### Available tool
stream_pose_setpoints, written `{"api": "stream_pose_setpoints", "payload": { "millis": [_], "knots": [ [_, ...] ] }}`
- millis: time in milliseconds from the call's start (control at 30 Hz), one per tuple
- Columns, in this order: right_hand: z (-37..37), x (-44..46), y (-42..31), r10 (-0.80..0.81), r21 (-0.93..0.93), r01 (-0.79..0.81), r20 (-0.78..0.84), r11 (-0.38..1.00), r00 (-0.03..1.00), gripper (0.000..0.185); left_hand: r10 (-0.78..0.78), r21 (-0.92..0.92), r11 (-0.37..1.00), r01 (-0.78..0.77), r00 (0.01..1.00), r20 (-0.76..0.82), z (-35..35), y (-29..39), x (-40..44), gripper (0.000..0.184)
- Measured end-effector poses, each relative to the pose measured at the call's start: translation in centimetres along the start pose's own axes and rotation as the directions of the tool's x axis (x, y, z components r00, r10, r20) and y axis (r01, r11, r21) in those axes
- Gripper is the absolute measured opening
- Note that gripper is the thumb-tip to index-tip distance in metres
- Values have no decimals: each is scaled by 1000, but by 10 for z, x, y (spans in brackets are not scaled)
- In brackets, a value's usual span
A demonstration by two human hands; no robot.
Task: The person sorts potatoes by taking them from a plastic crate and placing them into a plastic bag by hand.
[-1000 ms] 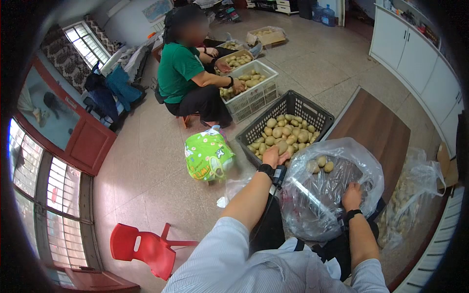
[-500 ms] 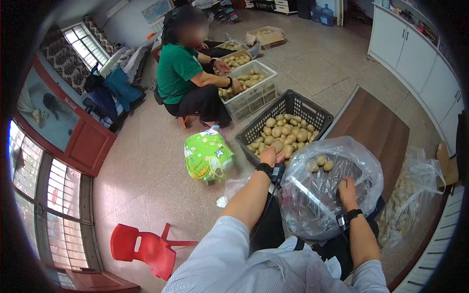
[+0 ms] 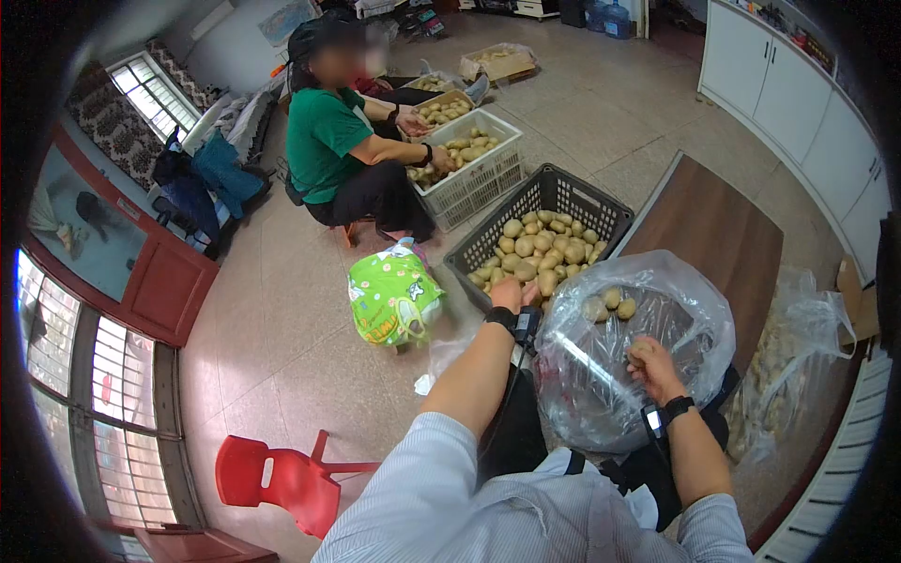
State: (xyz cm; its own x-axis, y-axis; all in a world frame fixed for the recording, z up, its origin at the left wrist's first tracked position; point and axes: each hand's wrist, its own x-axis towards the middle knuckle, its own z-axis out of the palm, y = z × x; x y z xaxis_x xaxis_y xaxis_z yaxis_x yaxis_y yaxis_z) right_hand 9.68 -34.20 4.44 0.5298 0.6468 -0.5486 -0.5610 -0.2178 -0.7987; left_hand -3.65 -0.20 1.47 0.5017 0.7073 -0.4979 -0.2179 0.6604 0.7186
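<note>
My left hand [image 3: 514, 294] is at the near edge of a black plastic crate [image 3: 466, 246], beside its heap of potatoes [image 3: 540, 246]. Its fingers look curled, but what they hold is hidden. Over a clear plastic bag [image 3: 601, 399] my right hand [image 3: 657, 368] is closed round what looks like a small potato, mostly covered by the fingers. The bag lies spread open in front of my body, its rim rolled outward. Inside it, toward the far side, rest a few loose potatoes [image 3: 612, 300].
A brown wooden board [image 3: 718, 216] lies right of the crate. A filled plastic bag [image 3: 779, 385] stands farther right. At left are a red chair [image 3: 282, 479] and a green-covered stool [image 3: 394, 296]. A person in green [image 3: 324, 141] sits handling potatoes at a white crate [image 3: 469, 192].
My right hand has moved slightly left and away from me over the bag, its fingers turned more to the left. My left hand stays by the crate's edge. The view has shifted slightly.
</note>
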Motion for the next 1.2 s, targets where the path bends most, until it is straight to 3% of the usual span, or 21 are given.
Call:
{"api": "stream_pose_setpoints", "payload": {
  "millis": [167, 267, 367, 467, 533, 667, 733, 867, 933, 1033, 1100, 1200],
  "knots": [
    [6, 0, 8, -6, -16, 7, 29, 1000, 1000, 36, -8, 46, 999, 7, 1000, 28, -1, -2, 6, 20],
    [8, 2, 11, -9, -34, 11, 50, 999, 999, 33, -2, 209, 978, -12, 998, 63, 11, 6, -11, 20],
    [12, 0, 9, 10, -40, -7, 54, 999, 998, 30, -14, 240, 971, -11, 995, 99, 26, 7, -27, 20],
    [18, -2, 4, 23, -87, -15, 89, 996, 996, 30, -137, 225, 968, 110, 984, 110, 38, 7, -40, 22],
    [24, -3, 1, 26, -123, -11, 121, 992, 992, 31, -244, 391, 910, 137, 940, 239, 43, 7, -49, 25],
    [48, -6, -13, 37, -147, -20, 113, 989, 993, 31, -323, 528, 841, 120, 893, 313, 52, 4, -59, 35],
    [63, -4, -20, 32, -157, -15, 107, 988, 994, 30, -437, 624, 766, 154, 837, 330, 62, 12, -77, 45],
    [88, -3, -42, -186, -199, 252, 302, 947, 935, 30, -516, 717, 679, 154, 795, 318, 69, 16, -88, 51],
    [98, 11, -31, -209, -230, 256, 212, 939, 955, 33, -519, 750, 654, 98, 780, 351, 68, 7, -79, 49],
    [103, 13, -25, -207, -247, 262, 228, 933, 952, 35, -565, 757, 644, 114, 738, 369, 71, 1, -82, 46],
    [104, 18, -18, -282, -294, 353, 257, 888, 924, 34, -580, 749, 643, 156, 739, 344, 74, 4, -86, 43],
    [101, 23, -10, -286, -312, 362, 263, 879, 921, 33, -589, 783, 616, 88, 710, 385, 73, 4, -84, 40]
  ]
}}
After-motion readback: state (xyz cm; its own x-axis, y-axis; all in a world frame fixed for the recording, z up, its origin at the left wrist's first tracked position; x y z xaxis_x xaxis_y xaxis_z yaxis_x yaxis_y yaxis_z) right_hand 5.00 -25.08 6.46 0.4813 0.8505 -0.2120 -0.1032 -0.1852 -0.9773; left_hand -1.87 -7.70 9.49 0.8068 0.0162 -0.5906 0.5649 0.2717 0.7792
